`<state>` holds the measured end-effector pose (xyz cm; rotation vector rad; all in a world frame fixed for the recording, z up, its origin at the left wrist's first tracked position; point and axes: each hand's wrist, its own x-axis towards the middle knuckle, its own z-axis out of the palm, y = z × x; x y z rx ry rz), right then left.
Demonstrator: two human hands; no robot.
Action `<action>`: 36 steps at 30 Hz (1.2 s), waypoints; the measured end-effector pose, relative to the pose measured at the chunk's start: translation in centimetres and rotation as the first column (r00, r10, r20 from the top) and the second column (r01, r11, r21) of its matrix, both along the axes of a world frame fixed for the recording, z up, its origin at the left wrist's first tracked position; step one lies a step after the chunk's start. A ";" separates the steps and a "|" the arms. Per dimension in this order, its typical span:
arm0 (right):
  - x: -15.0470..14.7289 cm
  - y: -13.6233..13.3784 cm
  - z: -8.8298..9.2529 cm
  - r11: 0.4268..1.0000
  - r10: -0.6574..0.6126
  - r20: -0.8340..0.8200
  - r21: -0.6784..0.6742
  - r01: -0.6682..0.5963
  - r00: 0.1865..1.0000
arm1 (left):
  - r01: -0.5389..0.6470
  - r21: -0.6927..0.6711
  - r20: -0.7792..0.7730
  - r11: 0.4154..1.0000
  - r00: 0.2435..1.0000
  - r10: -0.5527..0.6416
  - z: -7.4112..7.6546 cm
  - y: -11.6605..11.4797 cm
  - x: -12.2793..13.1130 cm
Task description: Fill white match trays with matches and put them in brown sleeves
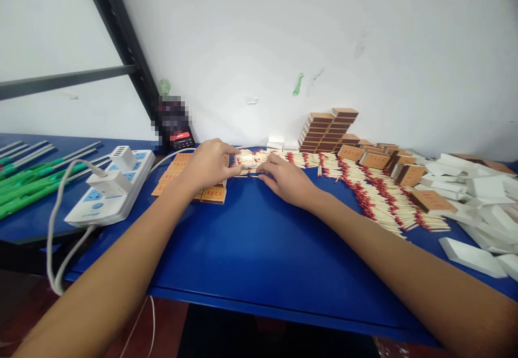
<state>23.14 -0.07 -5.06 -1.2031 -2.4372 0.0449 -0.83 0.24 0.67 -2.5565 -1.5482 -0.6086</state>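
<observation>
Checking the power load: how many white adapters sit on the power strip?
2. The farther white adapter has a row of ports; the nearer white adapter has a cable leading off it. Both sit on the power strip, left of the left hand; none appears hidden.

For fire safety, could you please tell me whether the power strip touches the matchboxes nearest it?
Apart: the head view shows blue tabletop between the power strip and matchboxes.
</observation>
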 end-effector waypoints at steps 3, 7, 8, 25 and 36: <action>0.1 0.1 -0.1 1.000 0.012 -0.011 -0.002 -0.012 1.000 | -0.003 0.000 0.007 1.000 1.000 0.003 0.1 -0.1 0.0; 0.2 0.3 -0.2 1.000 0.013 -0.035 -0.010 -0.013 0.999 | -0.009 -0.004 0.019 1.000 1.000 0.009 -0.1 0.0 0.0; 0.2 0.3 -0.2 1.000 0.010 -0.042 -0.017 -0.011 0.999 | -0.006 -0.004 0.020 1.000 1.000 0.006 -0.1 0.0 0.0; 0.0 -0.2 1.6 0.994 -0.068 -0.080 0.076 0.075 0.994 | 0.186 -0.045 0.067 0.982 0.981 -0.183 -0.7 -0.1 0.5; -1.3 -0.9 0.4 0.989 0.044 -0.274 0.151 -0.002 0.961 | 0.035 -0.014 0.187 0.999 0.982 -0.032 0.6 -0.1 -0.3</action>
